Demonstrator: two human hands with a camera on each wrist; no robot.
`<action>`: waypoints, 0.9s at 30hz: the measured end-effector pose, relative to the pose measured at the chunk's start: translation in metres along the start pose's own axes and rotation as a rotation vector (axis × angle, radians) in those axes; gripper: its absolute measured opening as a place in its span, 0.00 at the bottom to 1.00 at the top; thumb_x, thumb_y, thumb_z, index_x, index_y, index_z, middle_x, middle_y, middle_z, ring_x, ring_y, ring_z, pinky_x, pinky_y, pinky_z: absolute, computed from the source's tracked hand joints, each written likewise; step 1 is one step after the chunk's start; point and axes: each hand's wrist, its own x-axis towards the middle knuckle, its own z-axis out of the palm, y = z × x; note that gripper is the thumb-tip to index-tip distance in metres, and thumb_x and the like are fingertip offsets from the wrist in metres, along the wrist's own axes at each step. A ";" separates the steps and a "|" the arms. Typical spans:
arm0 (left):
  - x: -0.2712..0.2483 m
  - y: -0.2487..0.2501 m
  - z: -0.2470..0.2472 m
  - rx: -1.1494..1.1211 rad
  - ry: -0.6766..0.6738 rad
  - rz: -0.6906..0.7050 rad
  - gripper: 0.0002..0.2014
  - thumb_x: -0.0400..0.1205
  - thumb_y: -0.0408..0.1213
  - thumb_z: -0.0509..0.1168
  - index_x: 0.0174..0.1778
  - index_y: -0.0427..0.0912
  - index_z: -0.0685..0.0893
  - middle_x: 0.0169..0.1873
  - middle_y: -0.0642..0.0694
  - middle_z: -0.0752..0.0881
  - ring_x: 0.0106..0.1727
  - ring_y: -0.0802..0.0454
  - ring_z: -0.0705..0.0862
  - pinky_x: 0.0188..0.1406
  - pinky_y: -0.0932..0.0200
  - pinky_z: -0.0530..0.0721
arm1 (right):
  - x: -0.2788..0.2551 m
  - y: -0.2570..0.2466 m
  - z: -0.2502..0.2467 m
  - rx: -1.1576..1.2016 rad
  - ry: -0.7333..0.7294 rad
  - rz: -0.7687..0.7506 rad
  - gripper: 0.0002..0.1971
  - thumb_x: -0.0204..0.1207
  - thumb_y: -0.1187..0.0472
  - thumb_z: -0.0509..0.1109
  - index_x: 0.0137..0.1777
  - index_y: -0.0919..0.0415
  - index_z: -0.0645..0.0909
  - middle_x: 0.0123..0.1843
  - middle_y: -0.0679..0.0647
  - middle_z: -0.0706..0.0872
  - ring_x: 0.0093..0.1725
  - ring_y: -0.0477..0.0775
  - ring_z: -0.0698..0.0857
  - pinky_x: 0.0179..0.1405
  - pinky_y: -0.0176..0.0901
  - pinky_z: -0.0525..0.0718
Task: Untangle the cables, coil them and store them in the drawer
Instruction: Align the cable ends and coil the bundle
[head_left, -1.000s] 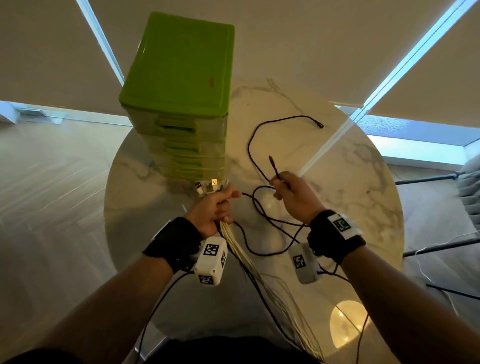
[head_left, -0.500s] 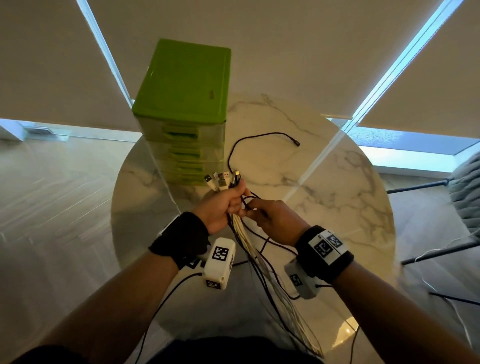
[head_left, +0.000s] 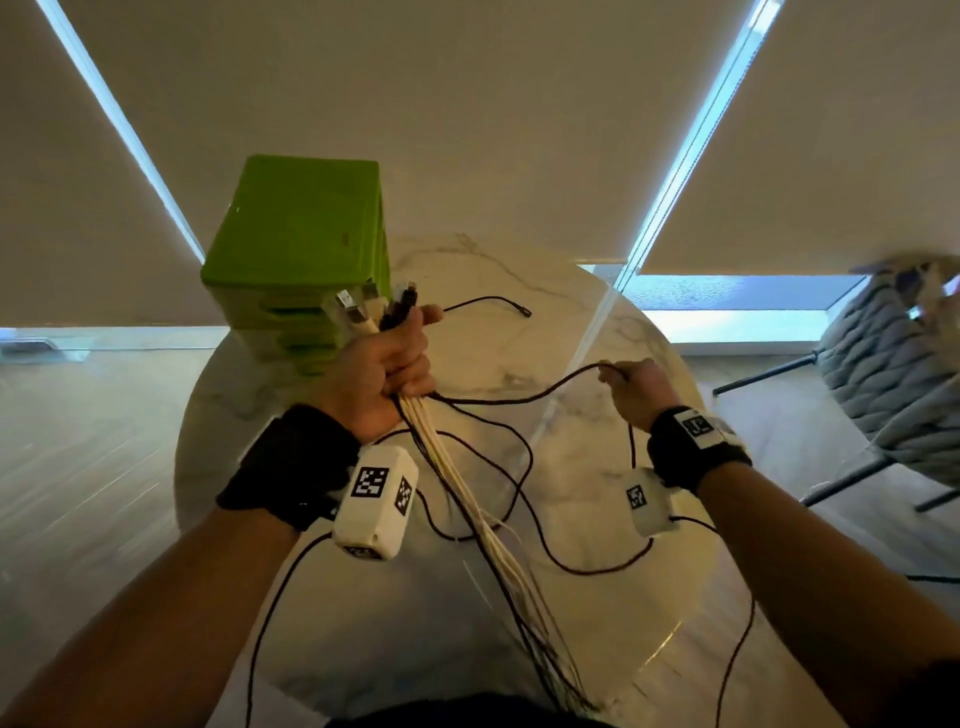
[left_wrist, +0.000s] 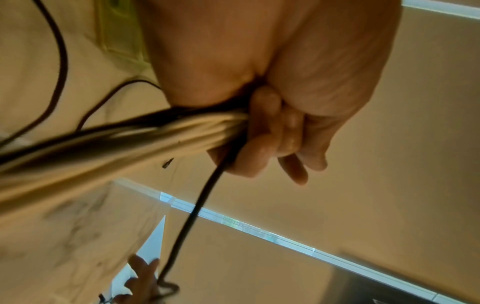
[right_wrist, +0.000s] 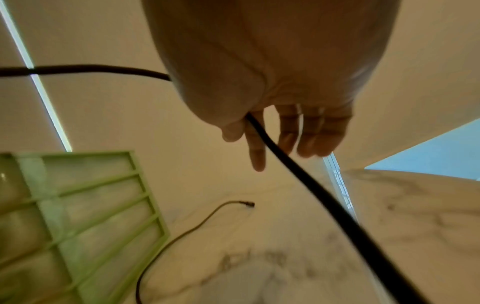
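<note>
My left hand (head_left: 395, 364) grips a bundle of white and black cables (head_left: 467, 493), raised above the table; their plugs (head_left: 363, 312) stick out above the fist. In the left wrist view the fingers (left_wrist: 262, 142) curl round the cable bundle (left_wrist: 130, 139). My right hand (head_left: 631, 387) is out to the right and pinches a black cable (head_left: 519, 397) that runs back to the left fist; thumb and forefinger hold the black cable (right_wrist: 285, 162). Its free end (head_left: 522, 312) lies on the marble. The green drawer unit (head_left: 301, 249) stands at the back left, drawers closed.
The round marble table (head_left: 597, 467) carries loose black cable loops (head_left: 519, 519) in the middle. The bundle hangs over the near table edge. A grey knitted chair (head_left: 893, 374) stands to the right. Window blinds are behind the table.
The right hand left the left fist and drew the black cable out to the right. The left hand rose with the bundle. The head camera tilted up.
</note>
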 end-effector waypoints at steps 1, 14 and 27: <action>0.000 -0.001 0.000 0.055 0.051 -0.011 0.07 0.78 0.39 0.64 0.47 0.41 0.82 0.15 0.56 0.63 0.13 0.62 0.60 0.13 0.68 0.64 | 0.001 0.000 -0.009 -0.007 -0.004 0.035 0.23 0.85 0.46 0.56 0.54 0.60 0.87 0.52 0.61 0.86 0.54 0.64 0.82 0.53 0.47 0.78; 0.012 -0.066 0.053 0.676 -0.042 -0.290 0.10 0.81 0.30 0.66 0.56 0.44 0.88 0.21 0.52 0.65 0.22 0.58 0.60 0.18 0.64 0.57 | -0.073 -0.107 -0.085 0.757 -0.185 -0.472 0.22 0.84 0.48 0.60 0.37 0.64 0.83 0.35 0.58 0.86 0.34 0.57 0.88 0.43 0.50 0.90; 0.001 -0.040 0.100 0.260 0.053 0.029 0.08 0.77 0.41 0.64 0.40 0.41 0.85 0.21 0.52 0.75 0.14 0.62 0.60 0.16 0.66 0.57 | -0.082 -0.039 -0.011 0.423 -0.861 -0.406 0.20 0.74 0.75 0.61 0.53 0.50 0.83 0.47 0.48 0.85 0.35 0.41 0.80 0.37 0.38 0.77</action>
